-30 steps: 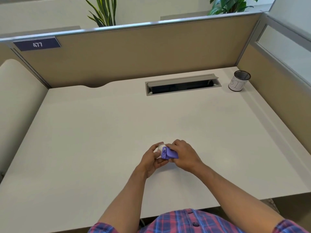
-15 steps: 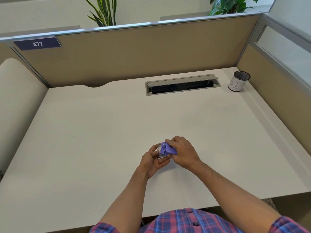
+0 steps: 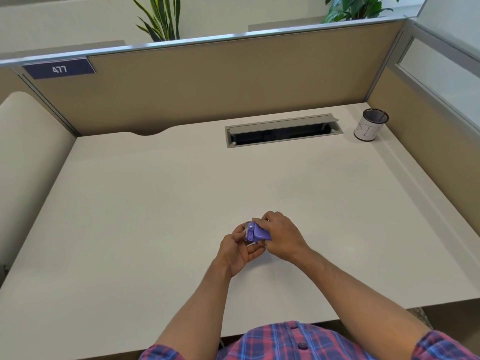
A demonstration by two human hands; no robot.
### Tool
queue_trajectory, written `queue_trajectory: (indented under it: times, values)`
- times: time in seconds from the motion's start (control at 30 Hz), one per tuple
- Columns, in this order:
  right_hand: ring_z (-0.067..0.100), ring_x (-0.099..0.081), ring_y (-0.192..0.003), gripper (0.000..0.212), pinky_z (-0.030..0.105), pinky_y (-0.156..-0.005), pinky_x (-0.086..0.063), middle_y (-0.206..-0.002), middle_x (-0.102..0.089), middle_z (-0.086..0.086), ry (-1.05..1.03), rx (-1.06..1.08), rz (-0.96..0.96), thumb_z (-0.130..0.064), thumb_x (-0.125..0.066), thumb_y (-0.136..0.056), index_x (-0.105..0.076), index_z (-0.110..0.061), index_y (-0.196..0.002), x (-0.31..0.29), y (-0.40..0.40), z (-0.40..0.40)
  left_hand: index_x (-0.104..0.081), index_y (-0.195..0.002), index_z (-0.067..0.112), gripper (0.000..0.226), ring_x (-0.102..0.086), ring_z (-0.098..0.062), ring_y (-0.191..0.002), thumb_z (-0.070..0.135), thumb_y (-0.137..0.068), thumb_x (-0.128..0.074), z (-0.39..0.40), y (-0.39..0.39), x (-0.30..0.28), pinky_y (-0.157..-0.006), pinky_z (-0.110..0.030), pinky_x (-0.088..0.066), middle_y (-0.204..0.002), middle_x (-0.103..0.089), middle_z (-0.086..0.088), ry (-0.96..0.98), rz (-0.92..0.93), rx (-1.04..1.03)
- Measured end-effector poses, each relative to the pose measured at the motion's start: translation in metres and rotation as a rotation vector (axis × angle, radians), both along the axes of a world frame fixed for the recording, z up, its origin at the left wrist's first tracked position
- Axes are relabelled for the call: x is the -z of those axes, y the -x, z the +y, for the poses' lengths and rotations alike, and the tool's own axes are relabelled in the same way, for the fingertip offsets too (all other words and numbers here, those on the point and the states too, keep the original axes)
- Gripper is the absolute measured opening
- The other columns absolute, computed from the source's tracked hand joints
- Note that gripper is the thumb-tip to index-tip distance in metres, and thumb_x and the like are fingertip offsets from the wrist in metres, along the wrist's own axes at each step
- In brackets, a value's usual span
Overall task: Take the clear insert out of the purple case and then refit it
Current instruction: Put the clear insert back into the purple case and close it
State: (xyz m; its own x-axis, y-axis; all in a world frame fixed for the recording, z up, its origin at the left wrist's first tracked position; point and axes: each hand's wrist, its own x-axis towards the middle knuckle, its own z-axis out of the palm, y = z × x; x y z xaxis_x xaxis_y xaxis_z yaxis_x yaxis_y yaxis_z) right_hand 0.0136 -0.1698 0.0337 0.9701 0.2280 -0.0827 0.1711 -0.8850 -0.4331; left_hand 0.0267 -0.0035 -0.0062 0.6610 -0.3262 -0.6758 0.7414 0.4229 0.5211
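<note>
Purple case held up just above the white desk, near the front-centre, between both hands. Right hand wrapped over the case's right side and top — fingers curled closed around it, thumb side hidden. Left hand cupped under and against the left end, fingers partly curled, thumb up against the case's end face; palm turned upward. Small pale/clear sliver visible at the case's left edge by the left fingertips — probably the clear insert, too small to tell whether seated or partly out. Two small dots on the case's left face, detail unreadable.

Both forearms bare, reaching in from the bottom edge; plaid sleeve cuffs and plaid shirt front at bottom.

Rest of desk: grey cable-tray slot at the back, lid tilted open, dark inside. Mesh pen cup with white hand-lettered label at the back right corner, well apart from the hands. Tan cubicle partition behind, blue plate reading "477" at its upper left. Two leafy plants beyond the partition.
</note>
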Motion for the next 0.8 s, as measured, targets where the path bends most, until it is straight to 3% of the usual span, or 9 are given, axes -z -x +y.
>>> queue_trajectory:
  times: [0.47, 0.8]
  values:
    - [0.022, -0.053, -0.108, 0.056, 0.035, -0.086, -0.05, -0.118, -0.058, 0.002, -0.024, -0.006, 0.032, -0.017, -0.067, -0.086, -0.056, -0.023, -0.141, 0.002, -0.007, -0.001, -0.071, -0.117, 0.014, 0.039, -0.075, -0.038, -0.091, 0.012, -0.102, -0.035, 0.001, -0.004, 0.001, -0.077, -0.044, -0.063, -0.112, -0.075, -0.021, 0.067, 0.03, 0.001]
    - [0.018, -0.053, -0.109, 0.06, 0.031, -0.087, -0.049, -0.117, -0.06, -0.002, -0.218, 0.11, 0.053, -0.027, -0.078, -0.082, -0.058, -0.023, -0.138, -0.003, -0.015, -0.005, -0.075, -0.116, 0.015, 0.041, -0.075, -0.037, -0.093, 0.014, -0.1, -0.037, 0.004, -0.008, 0.003, -0.095, -0.047, -0.057, -0.115, -0.073, -0.023, 0.074, 0.029, 0.021]
